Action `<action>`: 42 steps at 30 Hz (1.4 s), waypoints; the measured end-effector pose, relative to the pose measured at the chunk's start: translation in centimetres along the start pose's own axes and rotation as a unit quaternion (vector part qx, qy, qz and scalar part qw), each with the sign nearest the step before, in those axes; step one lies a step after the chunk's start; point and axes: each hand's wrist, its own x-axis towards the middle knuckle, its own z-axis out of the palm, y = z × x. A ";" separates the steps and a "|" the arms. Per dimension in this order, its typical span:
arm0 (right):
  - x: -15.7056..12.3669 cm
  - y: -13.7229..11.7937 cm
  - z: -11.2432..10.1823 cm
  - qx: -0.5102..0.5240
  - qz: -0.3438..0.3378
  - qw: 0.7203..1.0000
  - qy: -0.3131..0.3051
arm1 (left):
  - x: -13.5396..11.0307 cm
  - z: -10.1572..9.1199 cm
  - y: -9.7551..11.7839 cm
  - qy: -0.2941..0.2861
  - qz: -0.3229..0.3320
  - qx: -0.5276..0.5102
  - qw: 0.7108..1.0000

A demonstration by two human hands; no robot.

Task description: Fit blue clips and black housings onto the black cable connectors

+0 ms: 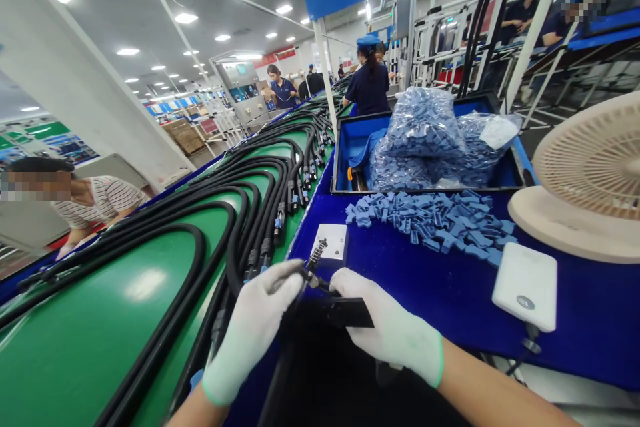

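My left hand and my right hand, both in white gloves, meet over the edge of a blue work surface. Between them they grip a black cable, whose metal spring-like end points up and away from me. A flat black piece lies just below the fingers, and its attachment to the cable is hidden. A small white card with a metal fitting lies just beyond the spring end. Loose blue plastic parts are heaped to the right of it, out of reach of my fingers.
Coiled black cables lie along a green belt on my left. Bagged blue parts fill a blue bin ahead. A white flat box and a fan stand right. Co-workers work further along.
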 end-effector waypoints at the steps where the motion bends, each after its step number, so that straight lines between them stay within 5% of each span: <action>1: 0.1 0.0 0.0 -0.003 0.004 1.000 -0.007 | 0.7 -0.2 0.2 -0.045 -0.010 -0.035 0.998; 4: 0.4 -0.4 -0.2 0.002 0.000 1.000 -0.007 | 3.0 -0.7 0.6 -0.198 -0.007 -0.120 0.973; 6: 0.6 -0.8 -0.4 0.011 -0.006 1.000 0.015 | 4.0 -0.8 0.6 -0.227 -0.008 -0.130 0.965; 12: 1.0 0.6 -0.2 -0.039 0.065 0.997 -0.009 | 4.0 -0.5 1.2 -0.135 0.017 0.052 0.989; 19: 2.0 1.7 0.4 -0.083 0.095 0.992 0.004 | 4.2 0.3 1.5 -0.078 0.063 0.132 0.986; 23: 1.2 0.8 -1.1 -0.190 0.108 0.975 -0.033 | 4.5 0.1 1.7 -0.098 0.046 0.089 0.990; 27: 0.0 1.2 -3.2 -0.332 0.184 0.924 0.047 | 4.3 -0.1 1.4 -0.098 0.045 0.009 0.994; 31: -0.9 1.1 -3.6 -0.155 0.022 0.987 0.026 | 4.0 0.2 0.9 -0.106 0.048 -0.027 0.993; 34: -0.9 0.6 -2.2 -0.012 -0.080 0.997 -0.008 | 3.8 0.3 0.4 -0.125 0.064 -0.041 0.989; 38: 0.2 0.3 -1.1 0.020 -0.044 0.998 0.039 | 2.9 -0.1 -1.0 -0.090 0.095 0.006 0.991; 42: 1.2 0.3 -1.3 0.032 -0.004 0.999 0.041 | 1.8 -0.4 -2.0 -0.106 0.217 0.131 0.962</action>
